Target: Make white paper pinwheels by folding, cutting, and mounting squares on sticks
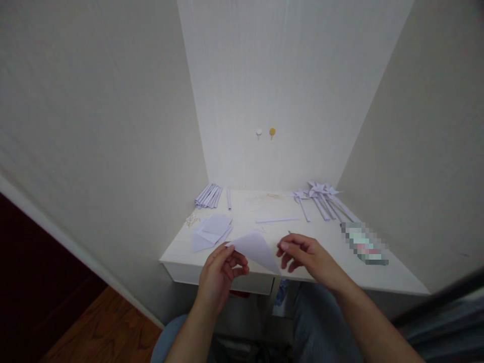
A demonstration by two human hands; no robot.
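Observation:
A white sheet of paper folded into a triangle (257, 249) hovers over the front edge of the white desk (397, 275). My left hand (219, 275) pinches its left corner between thumb and fingers. My right hand (306, 254) is just right of the paper with its fingers curled; whether they touch the paper's edge is unclear. A stack of folded white paper squares (212, 232) lies on the desk just behind my left hand.
A bundle of rolled paper sticks (208, 195) lies at the back left, with one single stick (229, 198) beside it. A paper strip (276, 220) lies mid-desk. Finished paper pinwheels (321, 194) lie at the back right. A blurred packet (365, 244) lies at the right. Walls enclose three sides.

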